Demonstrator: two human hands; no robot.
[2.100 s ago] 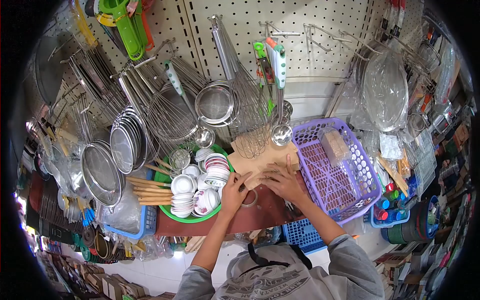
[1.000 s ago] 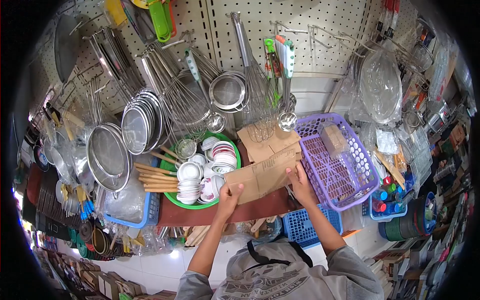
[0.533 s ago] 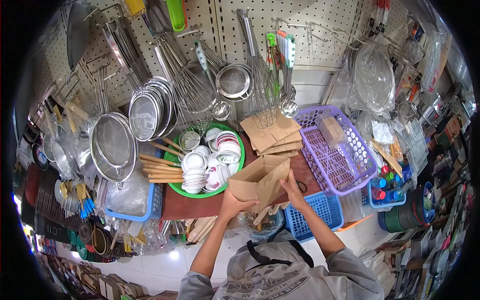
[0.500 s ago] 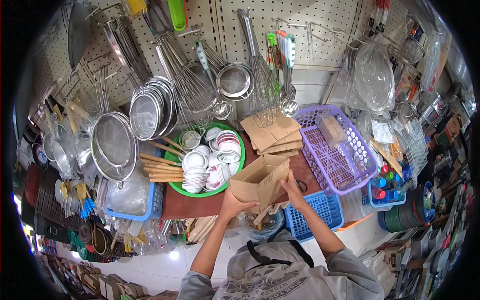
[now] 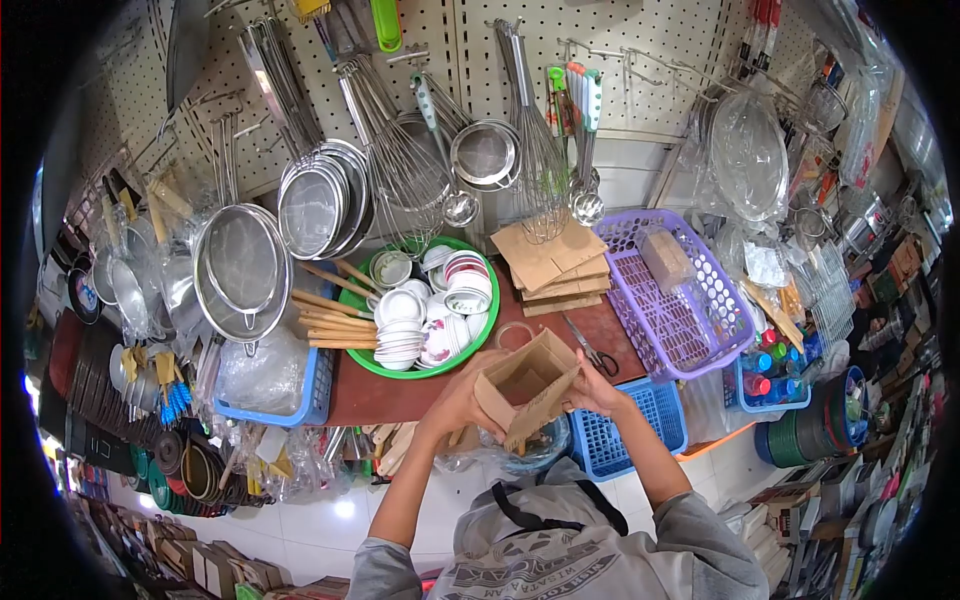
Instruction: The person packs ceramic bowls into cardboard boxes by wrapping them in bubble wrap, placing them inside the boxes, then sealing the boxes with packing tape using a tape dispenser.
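Observation:
An open cardboard box point(image 5: 530, 387) is held in front of my body, its opening facing up toward the camera. My left hand point(image 5: 462, 398) grips its left side, and my right hand point(image 5: 597, 388) has hold of the right side. Behind the box, on the red-brown tabletop point(image 5: 380, 403), lie black-handled scissors point(image 5: 595, 352) and a roll of tape point(image 5: 515, 336). Flat cardboard pieces point(image 5: 550, 255) are stacked farther back. To the left sits a green basin point(image 5: 487, 338) with white bowls point(image 5: 400, 325) in it.
A purple basket point(image 5: 690, 370) holding a wrapped brown block point(image 5: 667, 260) is at the right, with a blue basket point(image 5: 628, 430) nearer me. Wooden handles point(image 5: 335, 325) stick out left of the basin. Whisks point(image 5: 395, 165) and strainers point(image 5: 243, 265) hang above from a pegboard.
The box has been turned and tipped so its inside now shows more, and both hands have shifted with it. The scissors and the tape roll have come into fuller view.

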